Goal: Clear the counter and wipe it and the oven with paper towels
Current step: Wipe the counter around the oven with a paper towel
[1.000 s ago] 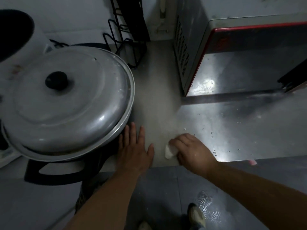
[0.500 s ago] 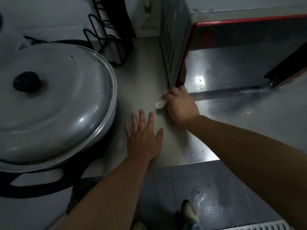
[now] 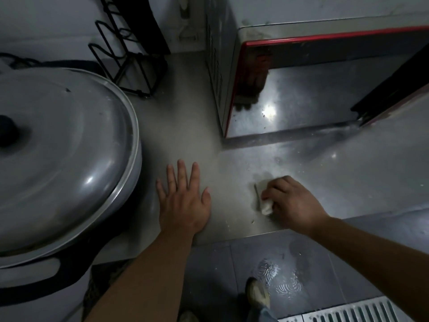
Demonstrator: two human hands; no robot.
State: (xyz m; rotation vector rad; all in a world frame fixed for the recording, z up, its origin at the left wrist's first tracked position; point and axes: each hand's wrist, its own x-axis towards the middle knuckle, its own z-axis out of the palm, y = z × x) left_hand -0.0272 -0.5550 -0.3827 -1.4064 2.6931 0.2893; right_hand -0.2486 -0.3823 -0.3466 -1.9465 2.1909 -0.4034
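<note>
One left hand [image 3: 183, 205] lies flat, fingers [image 3: 181, 175] straight, while one right hand [image 3: 292, 203] clutches one paper towel [image 3: 265, 206] on the counter [image 3: 348, 182].

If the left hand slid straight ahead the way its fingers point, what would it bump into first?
The left hand lies flat on the counter, fingers pointing toward the back wall. Bare counter lies ahead; the first thing it would probably meet is the black wire rack, though depth is hard to judge.

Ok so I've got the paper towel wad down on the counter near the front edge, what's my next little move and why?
Probably sweep the paper towel in your right hand toward the counter edge and over, taking the thin stick-like scrap just left of it along. Crumbs also dot the steel to the right. Your left hand rests flat, clear of that path.
</note>
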